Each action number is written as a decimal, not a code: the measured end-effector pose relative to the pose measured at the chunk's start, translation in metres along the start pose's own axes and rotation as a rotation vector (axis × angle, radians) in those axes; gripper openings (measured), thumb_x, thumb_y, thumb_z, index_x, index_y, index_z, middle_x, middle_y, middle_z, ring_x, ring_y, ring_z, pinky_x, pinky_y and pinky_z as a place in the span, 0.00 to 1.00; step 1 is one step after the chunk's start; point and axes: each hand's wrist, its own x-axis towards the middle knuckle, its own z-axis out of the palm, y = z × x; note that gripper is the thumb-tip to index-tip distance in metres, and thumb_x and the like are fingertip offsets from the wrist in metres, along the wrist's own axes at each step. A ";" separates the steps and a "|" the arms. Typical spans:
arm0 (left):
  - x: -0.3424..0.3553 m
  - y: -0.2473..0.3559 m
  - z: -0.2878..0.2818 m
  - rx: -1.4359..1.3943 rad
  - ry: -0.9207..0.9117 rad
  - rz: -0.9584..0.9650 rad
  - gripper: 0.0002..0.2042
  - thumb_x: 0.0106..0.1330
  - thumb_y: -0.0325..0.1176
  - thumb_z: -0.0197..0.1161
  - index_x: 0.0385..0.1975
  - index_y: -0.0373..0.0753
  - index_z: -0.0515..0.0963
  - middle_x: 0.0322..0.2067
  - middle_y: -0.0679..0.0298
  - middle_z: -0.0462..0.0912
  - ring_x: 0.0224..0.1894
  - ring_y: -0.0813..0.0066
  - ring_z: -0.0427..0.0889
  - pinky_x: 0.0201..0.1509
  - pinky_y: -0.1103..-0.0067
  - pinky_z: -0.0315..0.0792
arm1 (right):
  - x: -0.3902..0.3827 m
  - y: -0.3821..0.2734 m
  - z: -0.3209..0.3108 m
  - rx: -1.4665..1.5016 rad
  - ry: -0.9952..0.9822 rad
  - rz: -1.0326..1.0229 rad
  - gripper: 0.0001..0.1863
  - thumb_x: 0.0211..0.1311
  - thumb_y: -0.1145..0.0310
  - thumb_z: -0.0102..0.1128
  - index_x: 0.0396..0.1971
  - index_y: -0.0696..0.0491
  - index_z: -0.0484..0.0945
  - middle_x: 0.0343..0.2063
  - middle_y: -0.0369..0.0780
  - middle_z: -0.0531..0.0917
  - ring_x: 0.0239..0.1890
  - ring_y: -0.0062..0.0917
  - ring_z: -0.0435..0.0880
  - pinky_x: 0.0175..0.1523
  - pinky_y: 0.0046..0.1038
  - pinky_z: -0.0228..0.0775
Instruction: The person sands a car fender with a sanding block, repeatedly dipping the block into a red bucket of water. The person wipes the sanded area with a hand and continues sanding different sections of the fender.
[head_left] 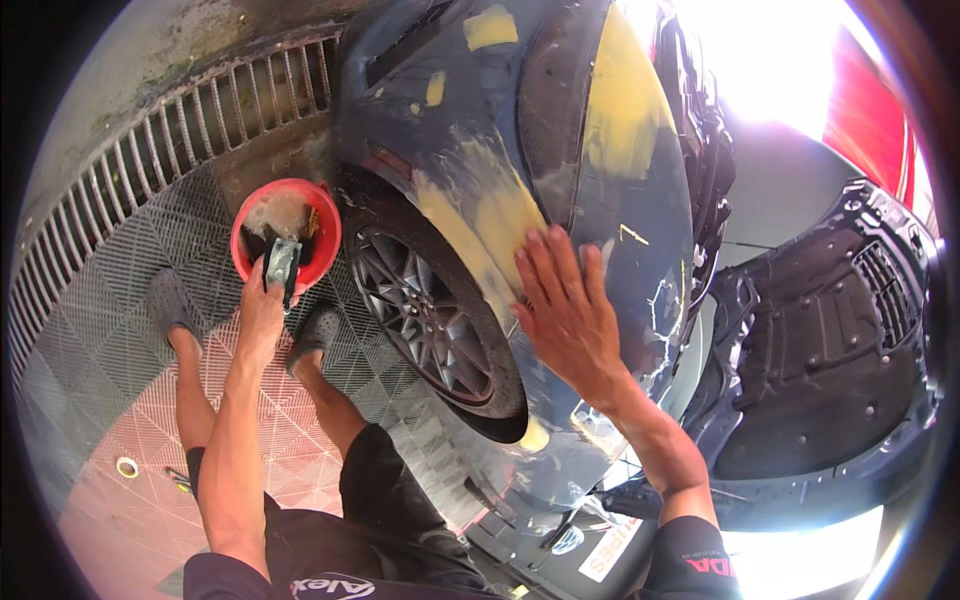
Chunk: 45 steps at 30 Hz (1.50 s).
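Fender (600, 230) above the wheel (430, 320) has yellow patches, partly smoothed. Right hand (570, 310) lies flat on it, fingers spread. Left hand (262, 305) pinches a sanding block (282, 264) over the red bucket (325, 235); more rubbing seems left.

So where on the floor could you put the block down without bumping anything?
Bare grid floor lies left of the feet, between the drain grate and the tape roll. It is crowded where the left hand holds the sanding block over the red basin, tight against the wheel.
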 end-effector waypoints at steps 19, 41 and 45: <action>-0.081 -0.025 0.076 -0.054 0.072 0.142 0.17 0.77 0.25 0.63 0.64 0.33 0.80 0.49 0.67 0.86 0.45 0.79 0.84 0.57 0.77 0.77 | -0.048 -0.001 0.022 0.032 0.060 -0.149 0.40 0.82 0.49 0.53 0.82 0.62 0.64 0.84 0.49 0.63 0.89 0.41 0.54 0.92 0.46 0.42; -0.112 0.030 0.059 -0.158 0.049 0.060 0.07 0.81 0.33 0.64 0.51 0.39 0.77 0.35 0.69 0.81 0.31 0.78 0.83 0.37 0.78 0.80 | -0.018 -0.005 0.015 -0.071 0.009 -0.173 0.41 0.83 0.50 0.49 0.83 0.63 0.61 0.85 0.50 0.60 0.90 0.43 0.50 0.92 0.45 0.37; -0.116 0.038 0.056 -0.105 0.082 0.008 0.12 0.77 0.36 0.73 0.50 0.42 0.77 0.35 0.71 0.79 0.30 0.81 0.81 0.36 0.80 0.80 | -0.013 -0.007 0.008 -0.075 -0.027 -0.163 0.41 0.83 0.49 0.49 0.83 0.64 0.61 0.85 0.50 0.60 0.90 0.43 0.50 0.92 0.46 0.37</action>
